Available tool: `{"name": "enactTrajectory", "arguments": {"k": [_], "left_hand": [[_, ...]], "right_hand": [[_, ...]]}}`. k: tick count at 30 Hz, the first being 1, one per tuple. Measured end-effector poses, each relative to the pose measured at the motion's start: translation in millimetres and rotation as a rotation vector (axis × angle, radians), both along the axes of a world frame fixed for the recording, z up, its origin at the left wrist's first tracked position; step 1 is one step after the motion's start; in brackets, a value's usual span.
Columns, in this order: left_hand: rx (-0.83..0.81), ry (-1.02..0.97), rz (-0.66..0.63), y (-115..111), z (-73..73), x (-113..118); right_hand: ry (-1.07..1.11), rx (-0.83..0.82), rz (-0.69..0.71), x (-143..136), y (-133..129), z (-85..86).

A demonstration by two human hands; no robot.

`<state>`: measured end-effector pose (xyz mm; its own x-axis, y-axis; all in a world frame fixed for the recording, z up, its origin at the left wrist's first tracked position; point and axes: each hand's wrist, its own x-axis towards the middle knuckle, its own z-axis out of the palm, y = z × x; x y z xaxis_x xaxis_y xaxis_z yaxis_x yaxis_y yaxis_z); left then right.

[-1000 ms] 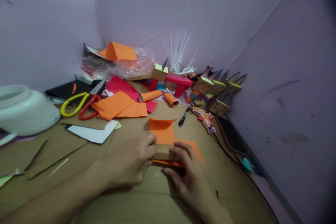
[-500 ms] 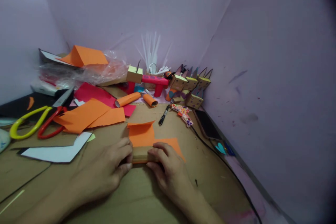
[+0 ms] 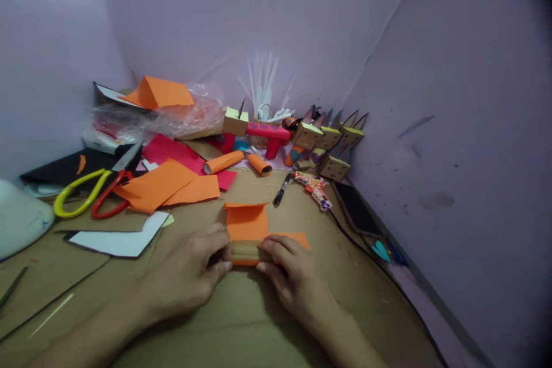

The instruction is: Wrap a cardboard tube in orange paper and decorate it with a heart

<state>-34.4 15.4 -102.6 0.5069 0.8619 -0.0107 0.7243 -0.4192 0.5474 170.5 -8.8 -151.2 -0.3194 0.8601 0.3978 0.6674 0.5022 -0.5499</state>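
Observation:
A small brown cardboard roll point(image 3: 245, 250) lies crosswise on a strip of orange paper point(image 3: 247, 223), whose far end curls up. My left hand point(image 3: 202, 267) is closed on the roll's left end, thumb on the near side and fingers over the top. At the right end, my right hand point(image 3: 293, 270) pinches it the same way. Orange paper shows along the roll's near edge. Another orange piece point(image 3: 297, 239) sticks out beyond my right fingers, partly hidden by them.
Scissors point(image 3: 101, 184) with yellow and red handles lie left beside orange sheets point(image 3: 161, 184). Orange tubes point(image 3: 224, 161), a black marker point(image 3: 282, 190) and a patterned glue gun point(image 3: 314, 187) with a cable lie beyond. Cardboard animal heads point(image 3: 335, 167) and a phone point(image 3: 354, 207) stand right.
The whole view has shifted, so everything sits further right, and more of a white container shows at left. Both hands keep hold of the roll; a bit more orange shows at its near edge.

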Motion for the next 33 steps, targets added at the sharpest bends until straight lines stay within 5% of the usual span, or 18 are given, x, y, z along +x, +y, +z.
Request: {"name": "enactTrajectory", "arguments": {"k": [8,19,22,28,33], "left_hand": [[0.223,-0.122,-0.111,1,-16.5,7],[0.392,-0.104,-0.077,7,-28.5,21],[0.422,-0.100,-0.076,6,-28.8,22],[0.449,-0.094,-0.106,6,-27.8,21],[0.480,-0.068,-0.108,6,-27.7,20]], "right_hand": [[-0.049,-0.016,0.056,5,14,7.7],[-0.090,-0.156,0.097,11,29,23.0],[-0.017,-0.051,0.037,18,28,24.4],[0.194,0.265,-0.302,44,9,22.3],[0.132,0.169,-0.138,41,3,15.6]]}}
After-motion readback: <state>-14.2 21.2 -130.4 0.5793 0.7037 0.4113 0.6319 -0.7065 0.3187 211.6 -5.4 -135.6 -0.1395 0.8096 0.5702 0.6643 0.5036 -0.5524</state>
